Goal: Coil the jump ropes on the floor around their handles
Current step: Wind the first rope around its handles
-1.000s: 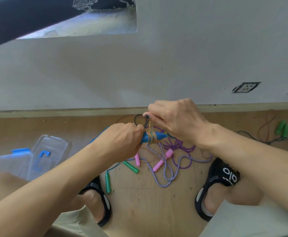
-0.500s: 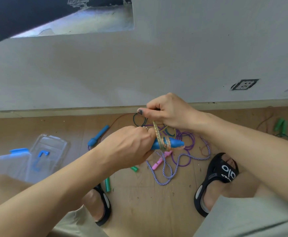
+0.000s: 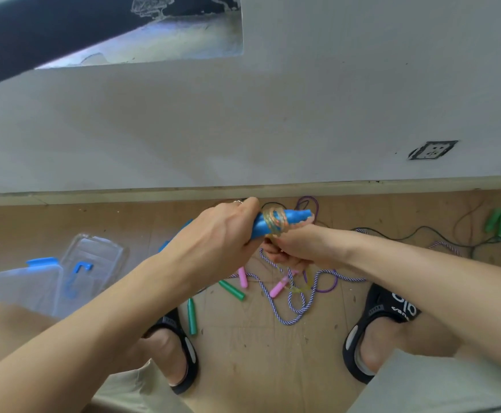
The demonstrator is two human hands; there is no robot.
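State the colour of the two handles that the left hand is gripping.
Blue: the handles, with yellowish rope wound round them, show best in the head view, gripped by the left hand.

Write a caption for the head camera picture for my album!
Left hand grips blue handles while right hand winds yellow rope around them.

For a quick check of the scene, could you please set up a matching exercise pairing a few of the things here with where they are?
Things:
1. blue handles
2. pink handles
3. clear plastic box
4. wall socket

Places:
A. on the wall at the right
B. on the floor at the left
C. held in the left hand, rope wound round them
D. on the floor between the two sandals

Pairs: 1-C, 2-D, 3-B, 4-A
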